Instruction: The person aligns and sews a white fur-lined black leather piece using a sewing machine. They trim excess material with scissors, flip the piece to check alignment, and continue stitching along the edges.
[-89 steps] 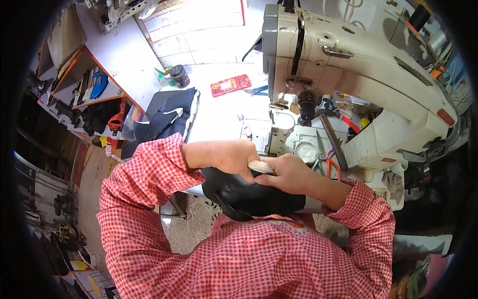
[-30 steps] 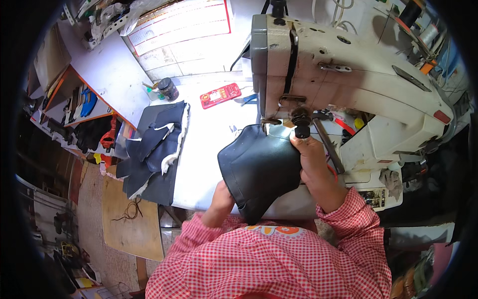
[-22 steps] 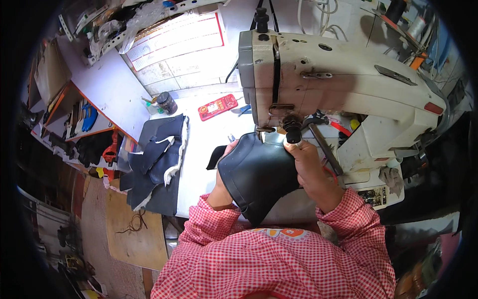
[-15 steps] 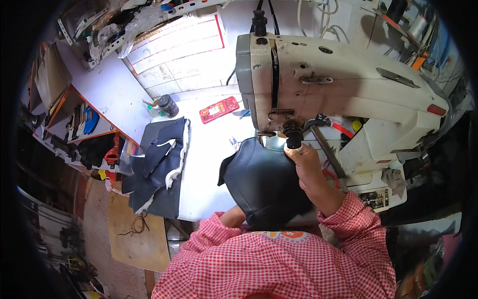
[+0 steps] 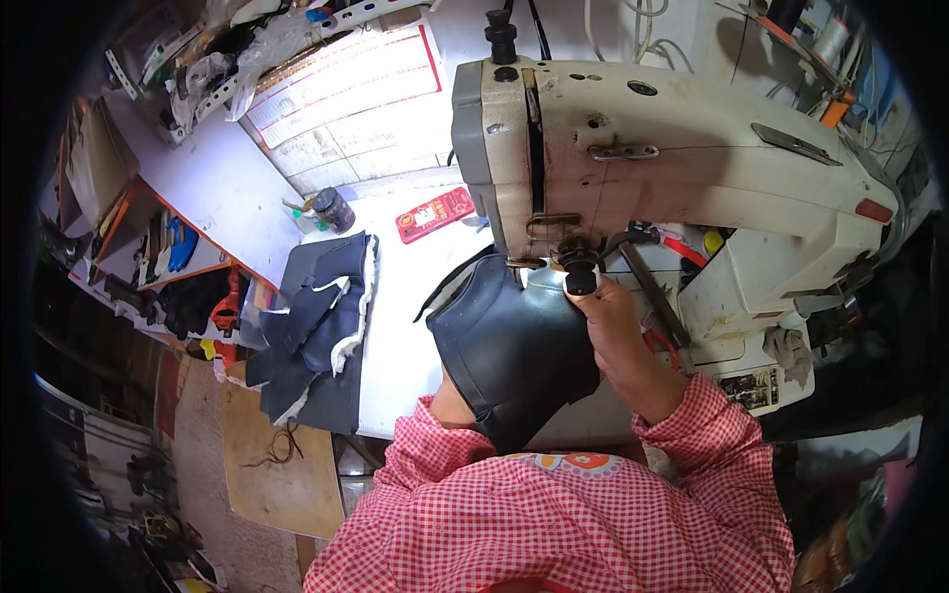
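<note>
A black leather piece (image 5: pixel 514 346) with stitched seams lies tilted under the needle area of a cream sewing machine (image 5: pixel 613 148). My right hand (image 5: pixel 613 326) is closed at its right edge, thumb up beside the machine's dark round knob (image 5: pixel 580 281); the other fingers are mostly hidden. From below, my left hand (image 5: pixel 453 403) reaches under the leather. Only its wrist side shows, and the leather covers its fingers. A folded flap (image 5: pixel 457 287) of the same piece stands out at the upper left.
Black leather pieces with white edges (image 5: pixel 316 316) are stacked on the white table (image 5: pixel 395 385) at left. Behind them are a dark jar (image 5: pixel 333 210) and a red patterned phone-shaped object (image 5: pixel 435 214). A hammer (image 5: pixel 652 292) and red-handled tool (image 5: pixel 682 251) lie beneath the machine arm.
The leather piece has turned and shifted up and left, and its flap now spreads further left. My left wrist has moved up and left along it. The right hand stays by the knob.
</note>
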A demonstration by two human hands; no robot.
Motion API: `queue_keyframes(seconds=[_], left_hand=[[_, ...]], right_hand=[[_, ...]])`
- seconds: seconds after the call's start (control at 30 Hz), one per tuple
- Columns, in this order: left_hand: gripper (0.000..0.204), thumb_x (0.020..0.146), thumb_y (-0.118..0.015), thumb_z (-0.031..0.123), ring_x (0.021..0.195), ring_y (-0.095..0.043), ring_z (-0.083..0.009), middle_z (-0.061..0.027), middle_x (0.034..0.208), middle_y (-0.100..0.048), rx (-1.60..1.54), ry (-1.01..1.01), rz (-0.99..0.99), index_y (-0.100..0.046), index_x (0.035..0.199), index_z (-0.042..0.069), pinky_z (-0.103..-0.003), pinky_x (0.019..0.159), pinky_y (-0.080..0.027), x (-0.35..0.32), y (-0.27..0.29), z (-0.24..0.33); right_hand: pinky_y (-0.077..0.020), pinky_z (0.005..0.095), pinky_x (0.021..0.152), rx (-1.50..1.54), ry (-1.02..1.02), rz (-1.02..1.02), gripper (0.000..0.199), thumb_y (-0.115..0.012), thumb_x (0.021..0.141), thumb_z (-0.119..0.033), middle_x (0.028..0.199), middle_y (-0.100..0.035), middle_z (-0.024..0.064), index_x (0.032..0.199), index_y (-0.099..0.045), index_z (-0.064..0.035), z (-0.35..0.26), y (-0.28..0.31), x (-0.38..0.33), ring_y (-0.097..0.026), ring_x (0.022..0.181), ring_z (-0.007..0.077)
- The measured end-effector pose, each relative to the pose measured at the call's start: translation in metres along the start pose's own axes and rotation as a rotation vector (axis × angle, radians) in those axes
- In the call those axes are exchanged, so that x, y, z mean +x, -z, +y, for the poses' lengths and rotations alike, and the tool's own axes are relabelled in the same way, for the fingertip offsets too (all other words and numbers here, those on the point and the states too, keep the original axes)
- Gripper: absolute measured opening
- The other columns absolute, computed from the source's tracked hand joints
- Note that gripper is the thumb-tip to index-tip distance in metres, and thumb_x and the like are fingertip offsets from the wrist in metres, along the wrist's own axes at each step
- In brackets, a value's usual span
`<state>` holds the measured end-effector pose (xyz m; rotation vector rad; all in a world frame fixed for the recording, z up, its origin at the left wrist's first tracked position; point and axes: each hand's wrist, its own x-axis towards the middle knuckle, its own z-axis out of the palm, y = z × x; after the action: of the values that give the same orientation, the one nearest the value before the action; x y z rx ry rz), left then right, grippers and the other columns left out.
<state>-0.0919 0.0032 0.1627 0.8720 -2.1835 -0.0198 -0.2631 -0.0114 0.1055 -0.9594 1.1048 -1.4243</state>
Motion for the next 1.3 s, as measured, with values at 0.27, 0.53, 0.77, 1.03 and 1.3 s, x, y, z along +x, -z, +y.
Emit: queue_keyframes(seconds=[0.27, 0.53, 0.77, 1.03, 1.3], left_hand=[[0.019, 0.064, -0.074, 0.016, 0.065, -0.058, -0.0314, -0.0112, 0.071, -0.058, -0.100, -0.061, 0.222, -0.064, 0.075, 0.004, -0.040, 0.057, -0.045, 0.040, 0.011, -0.007], [0.029, 0.073, -0.066, 0.026, 0.080, -0.062, -0.0306, -0.0134, 0.088, -0.063, -1.019, 0.217, 0.090, -0.062, 0.090, 0.003, -0.041, 0.073, -0.048, 0.029, -0.010, -0.040], [0.062, 0.095, -0.037, 0.048, 0.115, -0.059, -0.0342, -0.0208, 0.126, -0.059, -2.360, 0.810, 0.028, -0.051, 0.131, 0.000, -0.045, 0.102, -0.045, -0.017, -0.024, -0.093], [0.061, 0.092, -0.042, 0.045, 0.119, -0.055, -0.0363, -0.0196, 0.134, -0.054, -2.296, 0.914, 0.128, -0.047, 0.136, 0.002, -0.048, 0.105, -0.041, -0.047, -0.015, -0.078], [0.048, 0.092, -0.045, 0.023, 0.116, -0.059, -0.0339, -0.0209, 0.128, -0.058, -2.120, 0.930, 0.264, -0.049, 0.132, -0.003, -0.046, 0.102, -0.046, -0.069, -0.017, -0.083]], right_hand=[[-0.0416, 0.0299, 0.060, -0.195, 0.108, 0.153, 0.019, -0.059, 0.086, -0.014, 0.069, -0.060, 0.0037, 0.085, -0.065, 0.0044, -0.002, -0.001, 0.031, -0.050, 0.064, 0.0099], [-0.0408, 0.0291, 0.061, -0.268, 0.142, 0.157, 0.024, -0.061, 0.092, -0.021, 0.070, -0.058, 0.0009, 0.088, -0.064, 0.0029, -0.011, 0.001, 0.018, -0.047, 0.065, 0.0092], [-0.0403, 0.0253, 0.064, -0.056, 0.017, 0.106, 0.022, -0.063, 0.092, -0.025, 0.072, -0.056, -0.0035, 0.086, -0.065, -0.0036, -0.016, -0.005, -0.008, -0.045, 0.068, 0.0052], [-0.0387, 0.0249, 0.064, 0.008, -0.033, 0.032, 0.023, -0.066, 0.091, -0.028, 0.073, -0.053, -0.0056, 0.086, -0.063, -0.0052, -0.007, 0.002, -0.031, -0.044, 0.069, 0.0054], [-0.0379, 0.0231, 0.066, 0.066, -0.086, 0.003, 0.020, -0.065, 0.093, -0.025, 0.075, -0.053, -0.0071, 0.084, -0.063, -0.0072, 0.001, 0.003, -0.048, -0.043, 0.070, 0.0035]])
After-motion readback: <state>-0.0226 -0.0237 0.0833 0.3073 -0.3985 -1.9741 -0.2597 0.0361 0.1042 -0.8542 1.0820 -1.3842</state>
